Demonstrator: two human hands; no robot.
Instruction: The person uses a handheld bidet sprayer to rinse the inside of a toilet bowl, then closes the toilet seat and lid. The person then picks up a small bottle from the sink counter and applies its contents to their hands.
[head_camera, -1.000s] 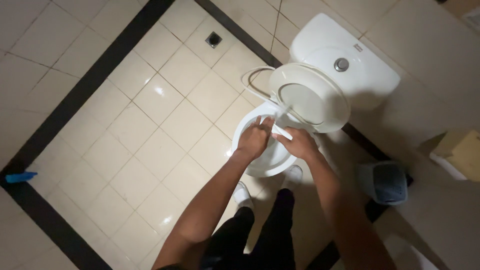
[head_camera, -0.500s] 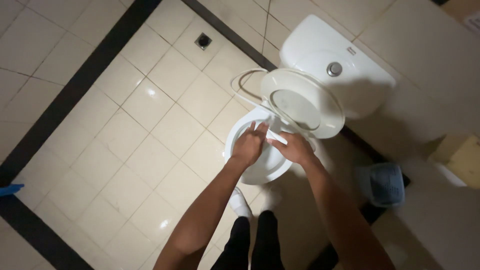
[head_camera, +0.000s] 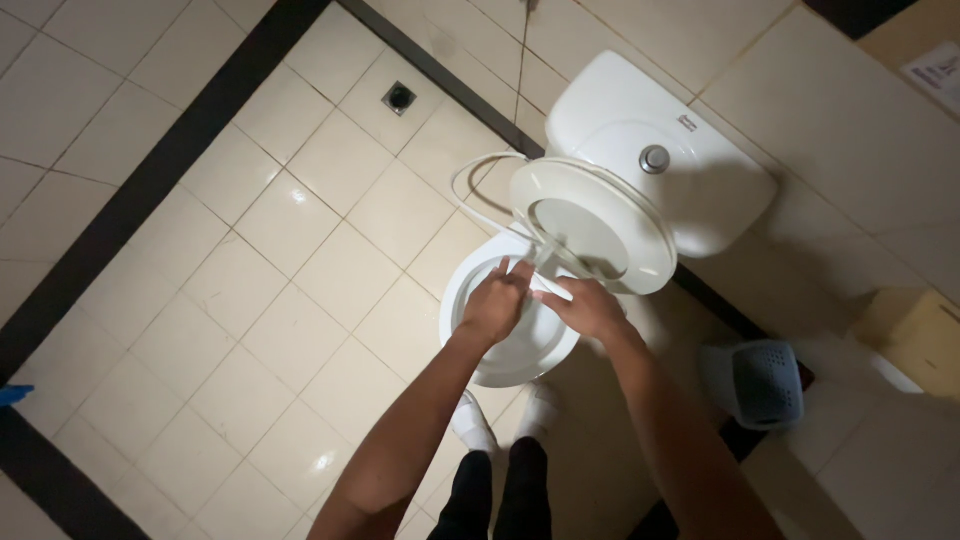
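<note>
I stand over a white toilet bowl (head_camera: 458, 305) with its seat and lid (head_camera: 600, 225) raised against the tank (head_camera: 690, 190). Both my hands are close together above the bowl's opening. A short white handle (head_camera: 553, 291) spans between them. My left hand (head_camera: 495, 305) curls over its left end. My right hand (head_camera: 592, 310) grips its right end. A thin white hose (head_camera: 470, 170) loops from the left of the toilet toward my hands. Whether it joins the handle is hidden by the fingers.
A round flush button (head_camera: 655, 158) sits on the tank. A floor drain (head_camera: 399, 96) lies in the cream tiles at the back left. A small grey perforated bin (head_camera: 765, 385) and a tan box (head_camera: 915, 335) stand to the right. My white shoes (head_camera: 472, 425) are at the bowl's front.
My hands stay together over the bowl on the white handle. The view has drifted slightly, so the toilet sits a little further left and higher in the picture.
</note>
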